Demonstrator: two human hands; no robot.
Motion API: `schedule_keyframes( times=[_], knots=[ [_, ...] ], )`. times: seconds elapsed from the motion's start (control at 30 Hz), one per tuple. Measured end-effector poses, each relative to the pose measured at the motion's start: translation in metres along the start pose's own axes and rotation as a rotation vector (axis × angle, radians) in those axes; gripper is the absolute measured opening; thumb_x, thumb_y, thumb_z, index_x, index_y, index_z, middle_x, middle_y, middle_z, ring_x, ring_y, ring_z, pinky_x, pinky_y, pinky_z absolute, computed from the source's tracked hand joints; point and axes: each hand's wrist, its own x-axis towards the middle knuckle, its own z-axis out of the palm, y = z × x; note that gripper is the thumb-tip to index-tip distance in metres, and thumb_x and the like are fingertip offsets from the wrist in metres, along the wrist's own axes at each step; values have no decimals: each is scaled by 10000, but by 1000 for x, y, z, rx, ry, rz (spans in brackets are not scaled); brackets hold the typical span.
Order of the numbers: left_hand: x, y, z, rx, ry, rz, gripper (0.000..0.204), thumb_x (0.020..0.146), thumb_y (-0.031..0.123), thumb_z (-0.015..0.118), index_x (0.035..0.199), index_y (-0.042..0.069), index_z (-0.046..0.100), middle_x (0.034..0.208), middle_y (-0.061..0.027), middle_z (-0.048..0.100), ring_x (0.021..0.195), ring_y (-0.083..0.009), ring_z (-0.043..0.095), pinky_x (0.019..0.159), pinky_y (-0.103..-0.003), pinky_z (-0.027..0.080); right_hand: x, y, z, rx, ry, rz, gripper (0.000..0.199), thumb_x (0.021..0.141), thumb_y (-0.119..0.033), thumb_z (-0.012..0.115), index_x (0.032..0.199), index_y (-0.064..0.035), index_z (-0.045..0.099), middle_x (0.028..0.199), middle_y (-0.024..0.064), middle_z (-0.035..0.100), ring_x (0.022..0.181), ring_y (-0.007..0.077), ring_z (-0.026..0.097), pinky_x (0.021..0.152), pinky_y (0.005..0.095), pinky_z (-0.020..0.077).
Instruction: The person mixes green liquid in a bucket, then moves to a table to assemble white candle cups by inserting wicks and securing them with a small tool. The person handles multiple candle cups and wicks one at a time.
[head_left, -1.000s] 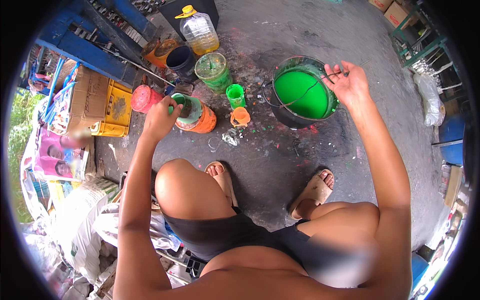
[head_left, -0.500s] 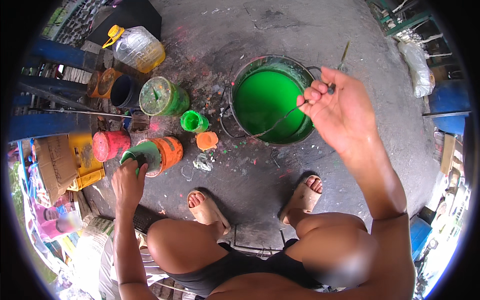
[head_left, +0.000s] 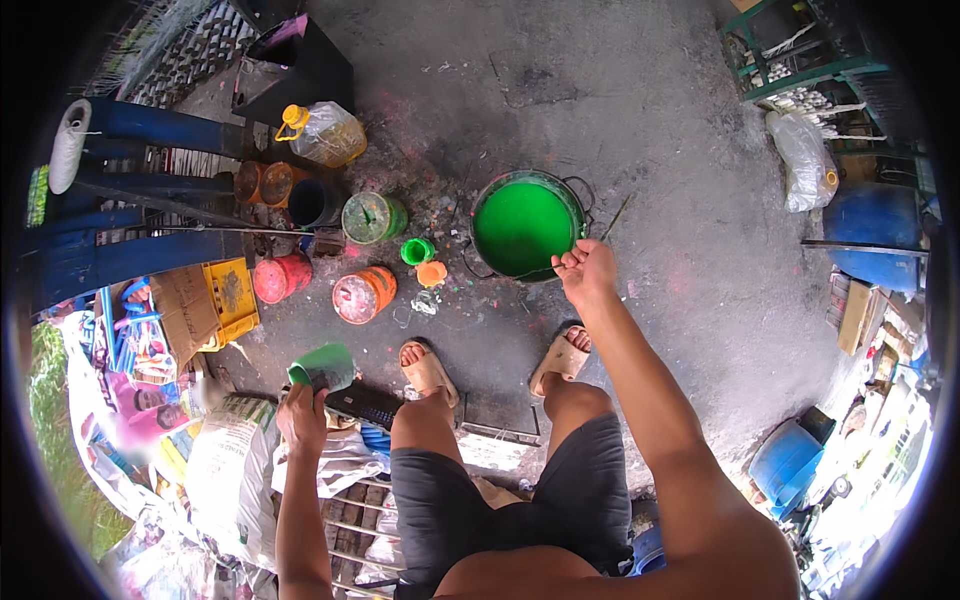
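Note:
My left hand (head_left: 302, 420) is closed on the rim of a green plastic cup (head_left: 325, 367), held tilted to the left of my left foot. My right hand (head_left: 588, 272) pinches a thin dark wire (head_left: 538, 270) at the near right rim of a large metal pot (head_left: 474, 262). Bright green liquid (head_left: 525, 228) fills much of the pot. Just past the right hand a thin stick (head_left: 617, 216) points away; I cannot tell whether the hand holds it. Left of the pot are a small green cup (head_left: 417, 251) and an orange piece (head_left: 431, 274).
Left of the pot stand a green-stained bucket (head_left: 370, 217), an orange bucket (head_left: 364, 295), a red bucket (head_left: 283, 277) and a clear jug (head_left: 332, 135) with a yellow cap. A yellow crate (head_left: 232, 300) is farther left. A blue drum (head_left: 872, 225) stands at the right.
I have risen from a squat, so everything below looks smaller. My left hand has brought the green cup away from the orange bucket, nearer to me. My right hand still pinches the wire.

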Motion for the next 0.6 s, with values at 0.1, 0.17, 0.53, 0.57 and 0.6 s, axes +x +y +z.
schedule_keyframes(
  times=[0.1, 0.17, 0.53, 0.57, 0.6],
  knots=[
    [-56, 0, -50, -23, -79, -71, 240, 906, 212, 779, 833, 32, 637, 895, -164, 663, 822, -432, 668, 713, -532, 509, -13, -19, 2, -35, 9, -2, 197, 964, -58, 528, 805, -131, 439, 720, 6, 389, 602, 153, 372, 874, 443, 457],
    [-99, 5, -81, 1, -184, -166, 238, 905, 229, 782, 849, 32, 660, 923, -171, 694, 852, -431, 683, 734, -532, 520, -30, -32, -3, -55, 62, -6, 228, 946, -55, 537, 761, -128, 424, 694, 15, 382, 595, 166, 374, 873, 454, 456],
    [-239, 35, -239, 65, -321, -651, 328, 941, 374, 740, 946, 47, 763, 969, -197, 760, 959, -430, 718, 818, -540, 545, -132, -162, -125, 21, 175, -12, 243, 938, -51, 534, 745, -141, 418, 670, 8, 373, 568, 164, 369, 806, 445, 464],
    [-241, 42, -249, 59, -295, -678, 359, 935, 409, 742, 985, 56, 781, 1003, -205, 768, 972, -427, 724, 831, -536, 550, -141, -175, -137, 31, 196, -17, 244, 939, -54, 536, 746, -141, 416, 672, 8, 372, 568, 164, 369, 799, 448, 465],
    [-239, 54, -255, 57, -272, -663, 364, 935, 415, 740, 986, 57, 781, 1003, -204, 768, 970, -426, 724, 831, -535, 550, -153, -190, -146, 40, 219, -28, 244, 939, -57, 538, 747, -142, 414, 674, 8, 371, 569, 164, 369, 792, 451, 465]
  ],
)
